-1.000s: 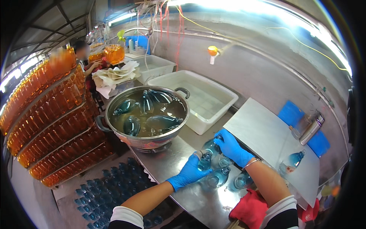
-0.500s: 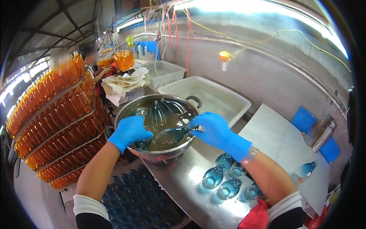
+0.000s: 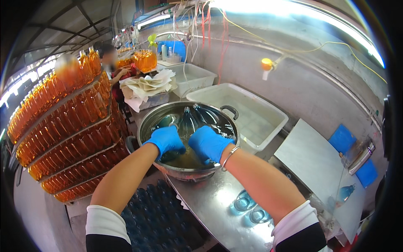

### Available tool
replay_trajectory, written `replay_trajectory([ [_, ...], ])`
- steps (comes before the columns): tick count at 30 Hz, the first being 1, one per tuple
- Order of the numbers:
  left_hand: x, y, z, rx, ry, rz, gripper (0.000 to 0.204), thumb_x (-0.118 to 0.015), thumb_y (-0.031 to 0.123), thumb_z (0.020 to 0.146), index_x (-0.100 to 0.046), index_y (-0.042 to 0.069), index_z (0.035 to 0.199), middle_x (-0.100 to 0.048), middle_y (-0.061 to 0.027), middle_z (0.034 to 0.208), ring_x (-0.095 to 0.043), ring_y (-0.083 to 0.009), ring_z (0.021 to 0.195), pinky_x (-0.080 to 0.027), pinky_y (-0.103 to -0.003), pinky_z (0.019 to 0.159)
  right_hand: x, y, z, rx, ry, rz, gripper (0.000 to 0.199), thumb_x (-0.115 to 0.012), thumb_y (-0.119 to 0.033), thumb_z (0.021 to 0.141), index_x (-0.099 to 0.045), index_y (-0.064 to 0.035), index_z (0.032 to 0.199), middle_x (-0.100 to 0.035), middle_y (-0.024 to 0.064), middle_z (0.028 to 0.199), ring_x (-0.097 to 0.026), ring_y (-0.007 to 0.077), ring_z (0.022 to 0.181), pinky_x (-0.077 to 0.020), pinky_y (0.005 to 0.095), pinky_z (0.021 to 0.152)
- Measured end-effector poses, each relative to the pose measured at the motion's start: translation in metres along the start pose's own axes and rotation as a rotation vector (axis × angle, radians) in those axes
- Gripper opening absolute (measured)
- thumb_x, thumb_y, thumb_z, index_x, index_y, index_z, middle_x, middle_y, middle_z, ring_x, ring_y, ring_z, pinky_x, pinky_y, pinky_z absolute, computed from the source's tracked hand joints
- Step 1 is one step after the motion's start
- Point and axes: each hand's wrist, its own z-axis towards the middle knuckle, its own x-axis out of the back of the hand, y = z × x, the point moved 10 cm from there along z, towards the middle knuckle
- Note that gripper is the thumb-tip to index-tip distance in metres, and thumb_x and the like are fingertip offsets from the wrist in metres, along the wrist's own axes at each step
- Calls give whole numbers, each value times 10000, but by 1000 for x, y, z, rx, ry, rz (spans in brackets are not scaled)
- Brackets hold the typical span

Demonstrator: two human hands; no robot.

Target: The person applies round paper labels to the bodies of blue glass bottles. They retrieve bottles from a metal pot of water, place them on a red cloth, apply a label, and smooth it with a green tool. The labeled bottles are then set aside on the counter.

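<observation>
Bottle (image 3: 187, 122), dark blue-green, lies in the metal pot (image 3: 187, 173) at twelve o'clock from the gap between left hand (image 3: 166, 140) and right hand (image 3: 208, 143), long axis roughly twelve to six, both about equally near; standing here, I cannot tell whether either grasps anything.

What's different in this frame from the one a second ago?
Both hands let go of the blue bottles on the metal table and moved forward and left to the metal pan. The left hand and right hand are now close together in it; their grip is hidden. The pan, the white plastic tub and the stacked amber bottles stayed put.
</observation>
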Motion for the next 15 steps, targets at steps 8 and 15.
replay_trajectory([
  [8,59,-21,-25,-92,455,-449,960,-781,389,516,-326,-51,1237,-573,-250,1047,-594,-333,949,-477,-367,824,39,67,-36,-251,222,287,521,-772,-362,531,-654,-39,922,-621,192,908,-614,323,856,-496,380,764],
  [15,69,-30,-42,-345,667,-1157,816,-795,65,578,-269,-40,1193,-428,-143,1117,-515,-242,982,-499,-343,786,70,114,-91,-364,911,773,616,-833,-216,560,-550,-15,1068,-568,140,1040,-582,257,933,-473,340,840],
])
